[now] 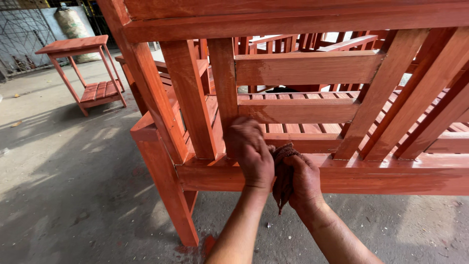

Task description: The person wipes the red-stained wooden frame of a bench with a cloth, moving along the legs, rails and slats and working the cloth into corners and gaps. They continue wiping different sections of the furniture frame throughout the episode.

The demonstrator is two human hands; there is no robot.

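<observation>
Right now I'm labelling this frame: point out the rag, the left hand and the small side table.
rag (pixel 282 152), head view, bunched top.
left hand (pixel 250 151), head view, back of hand.
small side table (pixel 73 45), head view, tabletop.

Two hands at work, the left hand (pixel 249 151) and the right hand (pixel 302 182), with one dark rag (pixel 282 152) between them. One big red-stained bench (pixel 303 107) up close, one small matching table (pixel 85 63) beyond, and one sack (pixel 73 24).

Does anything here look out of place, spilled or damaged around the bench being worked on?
Mostly no. The left hand presses on a back slat of the red-stained bench, and the right hand grips a dark stained rag. One oddity: reddish stain marks the concrete floor at the bench leg, apparently drips.
</observation>
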